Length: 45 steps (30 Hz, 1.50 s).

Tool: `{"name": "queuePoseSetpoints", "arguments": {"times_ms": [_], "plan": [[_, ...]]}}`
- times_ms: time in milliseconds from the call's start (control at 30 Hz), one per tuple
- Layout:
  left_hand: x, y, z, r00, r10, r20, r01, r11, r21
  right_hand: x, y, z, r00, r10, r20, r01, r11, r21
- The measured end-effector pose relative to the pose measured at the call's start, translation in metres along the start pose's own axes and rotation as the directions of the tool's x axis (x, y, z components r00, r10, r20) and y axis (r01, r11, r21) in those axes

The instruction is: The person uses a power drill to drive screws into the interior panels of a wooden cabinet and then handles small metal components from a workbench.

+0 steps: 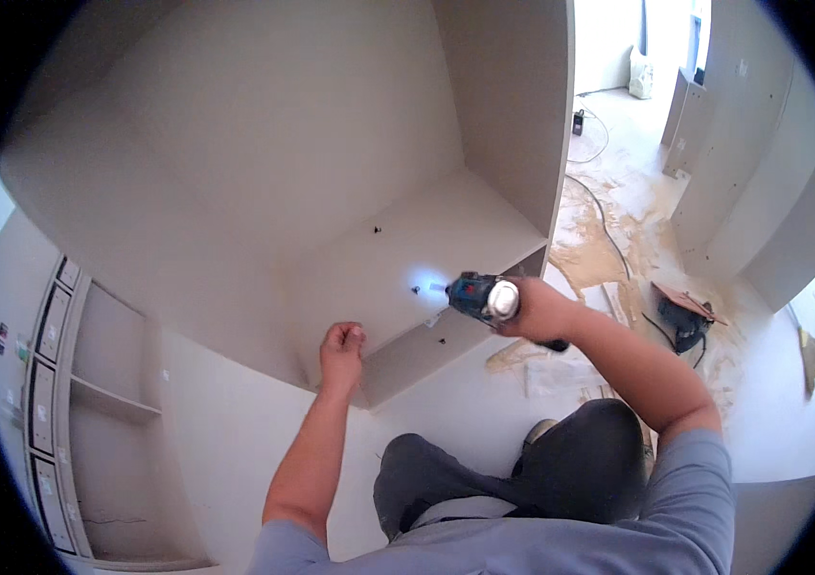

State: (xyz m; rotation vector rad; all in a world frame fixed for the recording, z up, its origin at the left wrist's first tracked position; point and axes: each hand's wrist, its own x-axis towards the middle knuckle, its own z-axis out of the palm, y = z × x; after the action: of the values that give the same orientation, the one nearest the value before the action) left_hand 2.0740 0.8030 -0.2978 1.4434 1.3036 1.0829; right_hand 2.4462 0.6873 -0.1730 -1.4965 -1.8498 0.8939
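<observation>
My right hand [541, 311] is wrapped round a blue and black cordless drill [470, 292], which points left over a pale cabinet shelf [398, 273]. Its lamp throws a bluish glow near the bit. Just beyond the bit is a small dark fitting [416, 289], perhaps a screw; I cannot tell whether the two touch. Another small dark fitting [377, 230] lies farther back on the shelf. My left hand [340, 353] is closed, thumb against fingers, at the shelf's front left; whatever it may hold is too small to make out.
The cabinet's side panel [513, 96] rises at the right. Beyond it, sawdust, offcuts and a cable [604, 216] lie on the floor, with a dark power tool [685, 316] among them. A pale shelving unit [115, 402] with drawers is at the left.
</observation>
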Motion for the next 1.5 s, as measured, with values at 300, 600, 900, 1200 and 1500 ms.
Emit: {"name": "queuePoseSetpoints", "arguments": {"times_ms": [300, 600, 900, 1200, 1500], "plan": [[0.060, -0.001, 0.005, 0.893, 0.420, 0.159, -0.350, 0.428, 0.833, 0.135, 0.096, 0.002, 0.980, -0.196, -0.042, 0.138, 0.809, -0.571], [0.044, 0.020, 0.011, 0.959, 0.279, -0.045, -0.084, 0.435, 0.896, 0.104, 0.068, -0.016, 0.907, -0.416, -0.063, 0.277, 0.705, -0.653], [0.006, 0.101, 0.115, 0.810, -0.441, -0.386, 0.568, 0.432, 0.700, -0.137, 0.081, -0.163, 0.834, 0.430, 0.346, -0.183, 0.807, -0.562], [-0.150, 0.254, 0.169, -0.129, -0.394, 0.910, -0.344, 0.878, 0.332, -0.414, 0.047, -0.142, 0.280, 0.899, 0.337, -0.829, 0.403, -0.387], [-0.079, 0.329, 0.011, 0.811, -0.261, 0.523, 0.109, 0.947, 0.304, -0.241, -0.113, -0.155, 0.369, 0.836, 0.407, -0.892, 0.441, -0.097]]}}
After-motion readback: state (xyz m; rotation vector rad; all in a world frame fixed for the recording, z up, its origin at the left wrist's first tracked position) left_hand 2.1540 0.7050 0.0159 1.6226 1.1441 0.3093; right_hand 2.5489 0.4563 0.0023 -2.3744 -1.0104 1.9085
